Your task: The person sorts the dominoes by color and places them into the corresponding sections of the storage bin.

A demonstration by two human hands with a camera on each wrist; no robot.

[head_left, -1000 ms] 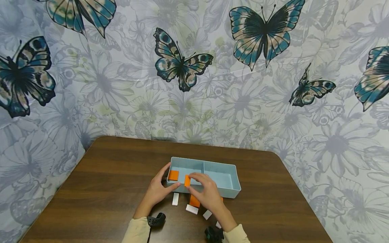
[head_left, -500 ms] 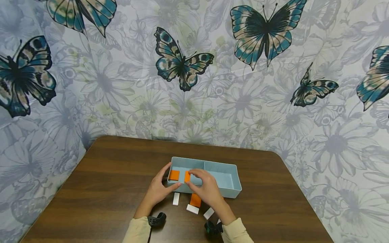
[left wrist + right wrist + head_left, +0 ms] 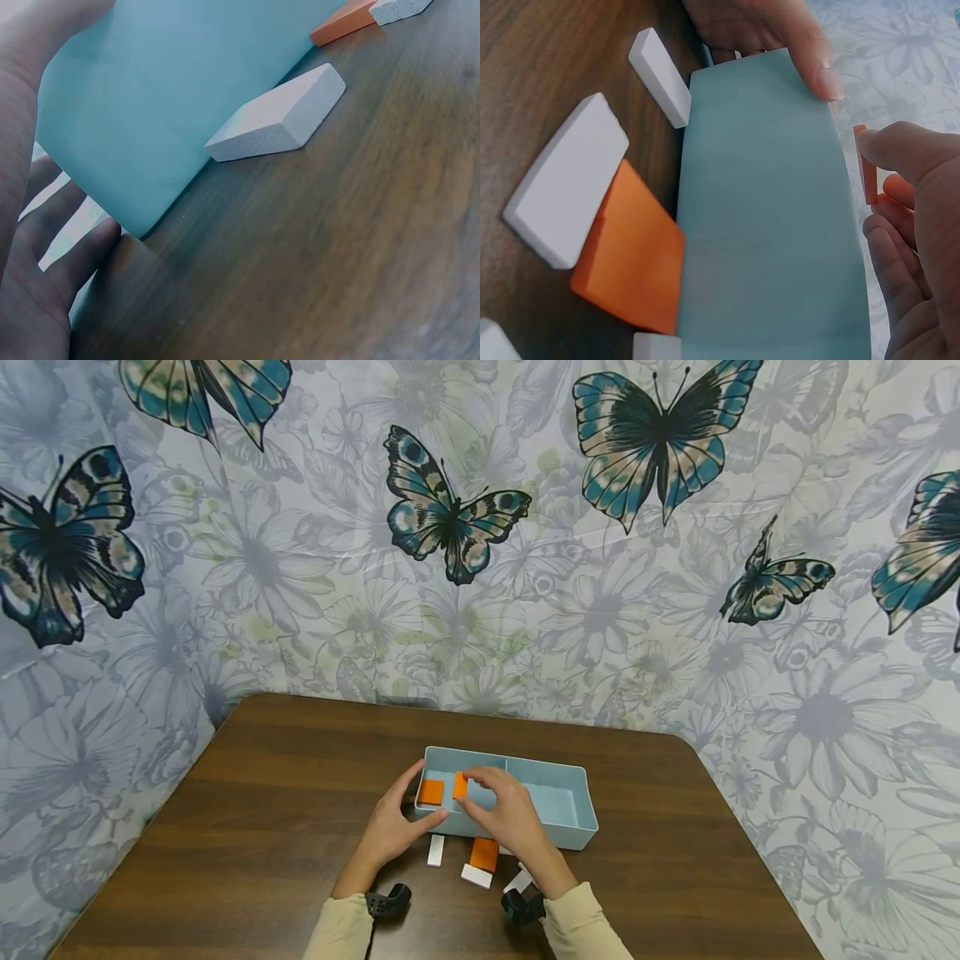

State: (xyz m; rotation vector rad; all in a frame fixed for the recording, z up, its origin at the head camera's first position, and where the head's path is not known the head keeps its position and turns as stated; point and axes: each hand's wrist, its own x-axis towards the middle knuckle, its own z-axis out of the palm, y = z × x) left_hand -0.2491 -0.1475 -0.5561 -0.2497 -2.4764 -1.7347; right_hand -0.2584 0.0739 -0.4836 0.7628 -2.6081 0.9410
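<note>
A light blue two-compartment box (image 3: 570, 837) stands on the table. My left hand (image 3: 393, 822) holds its left end, thumb at the front rim and fingers around the left side. Between thumb and fingers my right hand (image 3: 510, 814) pinches an orange block (image 3: 461, 786), raised over the left compartment. The right wrist view shows this pinched block (image 3: 867, 172) edge-on, just beyond the box rim. Another orange block (image 3: 431, 792) lies inside the left compartment near its left end. The right compartment's floor shows bare.
In front of the box lie a white block (image 3: 435, 850), an orange block (image 3: 484, 854) and a second white block (image 3: 477, 876) beside it. More white blocks (image 3: 517, 881) lie partly hidden under the right forearm. Behind the brown table (image 3: 285, 777) is a butterfly-patterned backdrop (image 3: 337, 610).
My right hand has moved slightly away from me with the orange block, from the front rim to farther over the left compartment. The left hand keeps its hold on the box.
</note>
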